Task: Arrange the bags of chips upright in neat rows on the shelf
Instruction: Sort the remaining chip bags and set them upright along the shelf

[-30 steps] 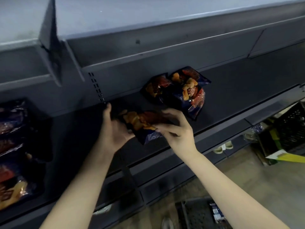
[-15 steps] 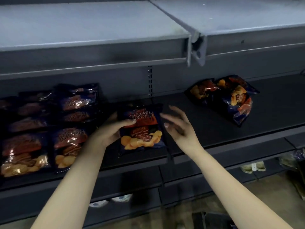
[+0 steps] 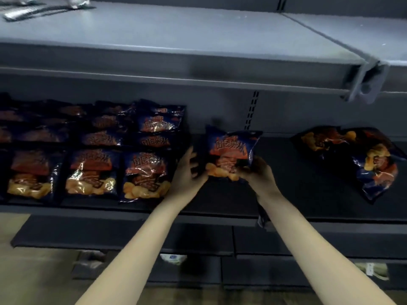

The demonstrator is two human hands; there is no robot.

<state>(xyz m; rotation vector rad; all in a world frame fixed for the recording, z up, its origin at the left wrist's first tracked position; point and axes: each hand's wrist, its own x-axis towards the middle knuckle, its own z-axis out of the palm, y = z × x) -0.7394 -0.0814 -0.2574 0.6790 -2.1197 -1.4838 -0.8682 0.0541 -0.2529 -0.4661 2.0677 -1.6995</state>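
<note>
Gripping glossy, crinkled foil bag [image 3: 230,148]: right hand [image 3: 258,175].

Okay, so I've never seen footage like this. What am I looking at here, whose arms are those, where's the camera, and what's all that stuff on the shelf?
There is no machine here. A person wears one wide-angle camera on the head, looking forward and down, so both bare arms reach in from the bottom of the picture. In front is a dark store shelf. On its left part are rows of chip bags, fronts showing. Between the hands is one more bag of chips, upright. The right hand grips its lower right corner. The left hand is at its left edge, though I cannot tell whether it grips. Further right, a few loose bags lie in a heap.
</note>
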